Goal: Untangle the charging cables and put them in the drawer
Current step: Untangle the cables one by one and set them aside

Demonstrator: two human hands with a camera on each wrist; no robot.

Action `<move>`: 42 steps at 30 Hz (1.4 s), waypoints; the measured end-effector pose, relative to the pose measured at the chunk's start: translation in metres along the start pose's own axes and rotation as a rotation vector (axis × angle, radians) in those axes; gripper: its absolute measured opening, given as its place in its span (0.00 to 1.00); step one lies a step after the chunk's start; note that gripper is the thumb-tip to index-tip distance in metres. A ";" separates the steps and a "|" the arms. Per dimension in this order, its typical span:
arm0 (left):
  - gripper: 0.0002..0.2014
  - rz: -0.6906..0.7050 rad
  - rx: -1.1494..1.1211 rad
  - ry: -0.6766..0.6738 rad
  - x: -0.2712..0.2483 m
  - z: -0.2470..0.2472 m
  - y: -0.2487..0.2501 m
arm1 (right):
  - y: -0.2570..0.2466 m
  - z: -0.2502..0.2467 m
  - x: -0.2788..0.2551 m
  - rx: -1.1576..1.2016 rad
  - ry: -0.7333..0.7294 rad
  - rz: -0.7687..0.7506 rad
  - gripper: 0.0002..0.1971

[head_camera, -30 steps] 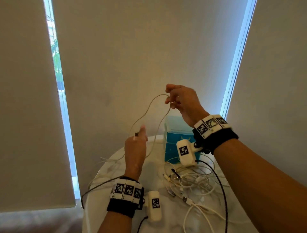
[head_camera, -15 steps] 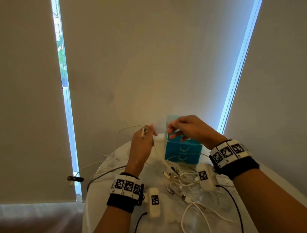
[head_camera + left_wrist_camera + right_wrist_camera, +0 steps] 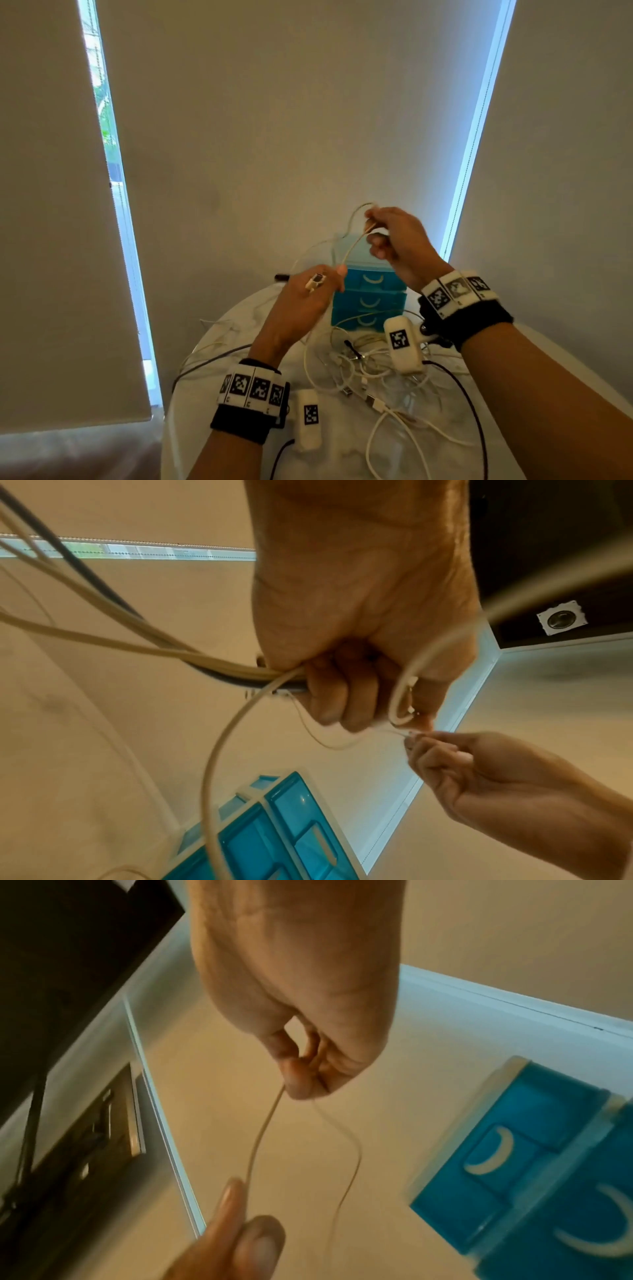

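Note:
A thin white charging cable (image 3: 352,248) runs between my two hands above the table. My left hand (image 3: 308,294) grips it with curled fingers, and its USB plug (image 3: 315,281) sticks out above the knuckles. In the left wrist view the left hand (image 3: 346,696) also holds several cable strands (image 3: 143,645). My right hand (image 3: 390,240) is higher and pinches the cable's loop; the right wrist view shows this pinch (image 3: 301,1085). A blue three-drawer box (image 3: 368,301) stands behind the hands, drawers closed. A tangle of white cables (image 3: 359,370) lies on the table.
The small round white table (image 3: 212,394) has its edge close on the left. Loose white cables (image 3: 400,428) trail toward me, and black cords (image 3: 472,407) run from the wrist cameras. Roller blinds (image 3: 291,120) hang right behind the table.
My right hand dropped to the drawer box, then rose again with a pinched loop of cable. My left hand moved right, nearer the box, still holding the cable's plug end.

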State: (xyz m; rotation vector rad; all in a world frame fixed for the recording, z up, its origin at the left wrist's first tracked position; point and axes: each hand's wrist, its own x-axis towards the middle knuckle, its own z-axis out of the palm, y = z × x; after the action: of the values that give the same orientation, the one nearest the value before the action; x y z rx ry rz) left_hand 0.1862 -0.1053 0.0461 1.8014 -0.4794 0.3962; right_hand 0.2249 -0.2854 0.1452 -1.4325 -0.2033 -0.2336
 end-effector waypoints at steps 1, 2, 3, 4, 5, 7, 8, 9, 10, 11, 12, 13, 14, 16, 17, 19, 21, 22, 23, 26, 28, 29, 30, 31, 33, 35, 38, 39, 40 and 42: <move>0.22 0.008 -0.010 0.088 0.000 0.000 0.001 | -0.004 -0.007 -0.004 0.108 0.056 -0.067 0.07; 0.21 0.012 -0.032 0.191 0.001 -0.001 0.001 | -0.010 -0.015 -0.008 0.197 0.122 -0.148 0.06; 0.21 0.020 -0.072 0.292 0.002 -0.003 -0.001 | -0.016 -0.023 -0.013 0.273 0.209 -0.231 0.06; 0.22 0.027 -0.127 0.384 0.004 -0.006 -0.003 | -0.021 -0.033 -0.017 0.340 0.307 -0.307 0.07; 0.24 0.029 -0.189 0.464 0.005 -0.010 -0.006 | -0.027 -0.043 -0.022 0.400 0.399 -0.361 0.09; 0.26 0.024 -0.321 0.588 0.004 -0.015 -0.005 | -0.031 -0.066 -0.028 0.509 0.539 -0.394 0.11; 0.26 0.026 -0.379 0.637 0.003 -0.016 -0.004 | -0.028 -0.079 -0.028 0.555 0.583 -0.398 0.12; 0.26 0.030 -0.427 0.680 0.001 -0.017 -0.003 | -0.024 -0.089 -0.027 0.586 0.625 -0.385 0.14; 0.26 0.037 -0.460 0.718 0.001 -0.018 -0.002 | -0.019 -0.099 -0.025 0.581 0.665 -0.354 0.15; 0.27 0.050 -0.476 0.749 0.001 -0.018 -0.001 | -0.011 -0.109 -0.021 0.563 0.704 -0.318 0.16; 0.27 0.061 -0.478 0.773 0.001 -0.018 -0.002 | -0.004 -0.118 -0.016 0.561 0.728 -0.283 0.18; 0.28 0.069 -0.470 0.789 0.001 -0.017 -0.002 | 0.004 -0.127 -0.009 0.549 0.733 -0.211 0.19; 0.28 0.076 -0.456 0.796 0.001 -0.016 -0.003 | 0.010 -0.134 -0.002 0.462 0.763 -0.088 0.20; 0.27 0.097 -0.427 0.781 0.002 -0.013 -0.003 | 0.021 -0.141 0.004 0.005 0.917 0.127 0.29; 0.27 0.104 -0.412 0.767 0.002 -0.012 -0.004 | 0.025 -0.139 0.002 -0.330 0.946 0.190 0.36; 0.27 0.099 -0.393 0.729 0.004 -0.010 -0.007 | 0.039 -0.146 0.003 -0.667 0.846 0.288 0.45; 0.26 0.086 -0.379 0.692 0.006 -0.008 -0.011 | 0.044 -0.138 0.008 -0.780 0.759 0.332 0.47; 0.26 0.086 -0.368 0.681 0.007 -0.007 -0.012 | 0.040 -0.129 0.003 -0.802 0.745 0.347 0.46; 0.26 0.095 -0.351 0.673 0.008 -0.005 -0.012 | 0.041 -0.124 0.006 -0.648 0.750 0.273 0.44; 0.26 0.168 -0.265 0.645 0.006 0.001 -0.009 | 0.041 -0.078 0.027 0.272 0.660 0.007 0.27; 0.24 0.242 -0.207 0.625 0.003 0.007 -0.004 | 0.041 -0.025 0.040 0.218 0.229 -0.009 0.25; 0.24 0.280 -0.183 0.616 0.000 0.009 -0.002 | 0.039 0.003 0.037 0.048 -0.026 0.010 0.28; 0.24 0.315 -0.164 0.610 -0.002 0.011 0.001 | 0.038 0.027 0.032 -0.166 -0.260 0.034 0.32; 0.24 0.341 -0.145 0.606 -0.003 0.012 0.004 | 0.037 0.046 0.026 -0.317 -0.450 0.058 0.34; 0.22 0.367 -0.109 0.605 -0.003 0.012 0.004 | 0.035 0.061 0.020 -0.443 -0.592 0.012 0.26; 0.21 0.364 -0.092 0.603 -0.003 0.010 0.002 | 0.034 0.050 0.015 -0.439 -0.564 -0.044 0.17; 0.24 0.288 -0.071 0.577 0.001 0.008 -0.002 | 0.030 0.011 0.008 -0.613 -0.526 -0.025 0.12; 0.25 0.255 -0.060 0.563 0.002 0.007 -0.004 | 0.028 -0.003 0.004 -0.745 -0.545 -0.023 0.10; 0.26 0.211 -0.048 0.541 0.004 0.008 -0.006 | 0.027 -0.016 0.001 -0.885 -0.581 -0.011 0.08; 0.28 0.111 0.005 0.472 0.006 0.008 -0.010 | 0.023 -0.035 -0.008 -1.130 -0.691 0.076 0.09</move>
State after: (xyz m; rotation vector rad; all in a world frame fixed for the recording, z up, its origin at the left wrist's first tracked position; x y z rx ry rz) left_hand 0.1970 -0.1109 0.0388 1.6204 -0.2448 0.8739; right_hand 0.2239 -0.3166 0.1170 -2.6107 -0.6445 0.2861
